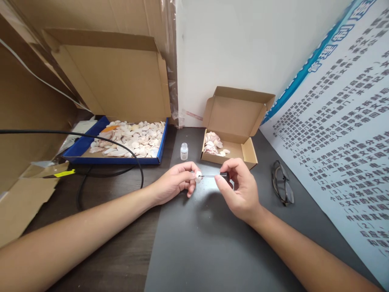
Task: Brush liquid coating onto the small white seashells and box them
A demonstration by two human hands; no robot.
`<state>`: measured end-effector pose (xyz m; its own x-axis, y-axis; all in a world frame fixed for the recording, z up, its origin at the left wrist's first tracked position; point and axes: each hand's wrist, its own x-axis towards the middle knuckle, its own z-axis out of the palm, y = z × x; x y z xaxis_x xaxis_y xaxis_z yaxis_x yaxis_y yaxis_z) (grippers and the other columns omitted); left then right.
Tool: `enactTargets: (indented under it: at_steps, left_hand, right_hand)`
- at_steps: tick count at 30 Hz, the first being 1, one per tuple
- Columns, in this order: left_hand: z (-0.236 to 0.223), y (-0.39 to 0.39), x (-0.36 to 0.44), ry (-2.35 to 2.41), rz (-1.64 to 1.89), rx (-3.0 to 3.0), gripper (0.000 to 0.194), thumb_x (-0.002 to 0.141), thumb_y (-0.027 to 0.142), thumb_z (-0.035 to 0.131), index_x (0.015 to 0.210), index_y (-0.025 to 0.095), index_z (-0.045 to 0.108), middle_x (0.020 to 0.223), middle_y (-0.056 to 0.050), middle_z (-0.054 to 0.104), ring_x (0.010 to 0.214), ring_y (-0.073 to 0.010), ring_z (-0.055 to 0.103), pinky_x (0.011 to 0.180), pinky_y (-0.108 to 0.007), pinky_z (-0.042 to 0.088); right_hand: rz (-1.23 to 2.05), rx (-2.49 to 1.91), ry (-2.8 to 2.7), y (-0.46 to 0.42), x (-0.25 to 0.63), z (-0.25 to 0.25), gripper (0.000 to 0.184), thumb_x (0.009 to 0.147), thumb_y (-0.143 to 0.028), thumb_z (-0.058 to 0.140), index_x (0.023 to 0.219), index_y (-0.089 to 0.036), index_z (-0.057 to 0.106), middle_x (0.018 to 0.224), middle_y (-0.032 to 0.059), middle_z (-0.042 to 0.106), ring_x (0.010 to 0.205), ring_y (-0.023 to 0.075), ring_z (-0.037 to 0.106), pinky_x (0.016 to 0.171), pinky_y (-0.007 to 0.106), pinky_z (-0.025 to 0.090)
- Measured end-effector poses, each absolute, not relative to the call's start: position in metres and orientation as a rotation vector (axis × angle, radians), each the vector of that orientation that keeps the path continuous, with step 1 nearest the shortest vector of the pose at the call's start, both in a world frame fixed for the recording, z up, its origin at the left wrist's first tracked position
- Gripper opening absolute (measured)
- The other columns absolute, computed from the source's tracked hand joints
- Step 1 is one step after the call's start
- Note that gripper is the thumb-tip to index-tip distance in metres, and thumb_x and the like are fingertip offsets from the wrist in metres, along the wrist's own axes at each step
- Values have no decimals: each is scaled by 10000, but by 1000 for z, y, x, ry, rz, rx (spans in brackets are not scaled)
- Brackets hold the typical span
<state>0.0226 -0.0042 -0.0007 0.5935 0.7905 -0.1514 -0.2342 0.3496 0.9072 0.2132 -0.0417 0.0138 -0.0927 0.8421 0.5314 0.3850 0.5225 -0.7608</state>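
My left hand (179, 179) pinches a small white shell (198, 176) between thumb and fingertips over the dark mat. Facing it, my right hand (240, 188) grips the dark cap of a thin applicator brush (209, 176). The rod points left, and its dark tip meets the shell. Behind my hands stands a small clear bottle (184, 152), upright and uncapped, with a white label. Fingers partly cover the cap, and part of the shell is hidden by my left hand.
A blue-sided box (114, 159) full of shells lies open at left. An open cardboard box (249, 152) holds several shells at back right. Folded glasses (281, 184) lie at right by a printed poster (340, 134). A black cable (133, 156) loops at left.
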Motion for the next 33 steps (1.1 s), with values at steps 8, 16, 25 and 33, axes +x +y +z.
enactTargets:
  at_steps: [8, 16, 25, 33]
  left_hand:
    - [0, -4, 23, 662, 736, 991, 154, 781, 256, 666, 831, 153, 562, 690, 14, 540, 532, -89, 504, 490, -212, 434]
    - [0, -4, 23, 660, 730, 1000, 151, 777, 257, 669, 826, 153, 571, 705, 10, 550, 535, -89, 507, 494, -217, 440]
    - [0, -4, 22, 648, 725, 1004, 136, 785, 246, 657, 826, 151, 570, 696, 8, 547, 537, -90, 507, 495, -212, 440]
    - [-2, -3, 22, 642, 721, 994, 120, 789, 231, 646, 836, 152, 569, 694, 10, 548, 536, -90, 514, 495, -210, 443]
  right_hand:
    - [535, -1077, -1688, -42, 213, 14, 133, 807, -186, 601, 834, -221, 475, 628, -63, 427, 495, 88, 391, 432, 214, 336]
    - [551, -1073, -1709, -43, 213, 14, 139, 803, -175, 595, 816, -221, 464, 622, -68, 403, 487, 82, 363, 428, 207, 330]
    - [532, -1061, -1742, -44, 216, 15, 131, 812, -150, 581, 805, -214, 468, 615, -70, 392, 488, 77, 337, 433, 203, 312]
    - [543, -1074, -1719, -41, 214, 16, 104, 826, -158, 573, 831, -210, 482, 638, -61, 413, 506, 81, 360, 436, 206, 306]
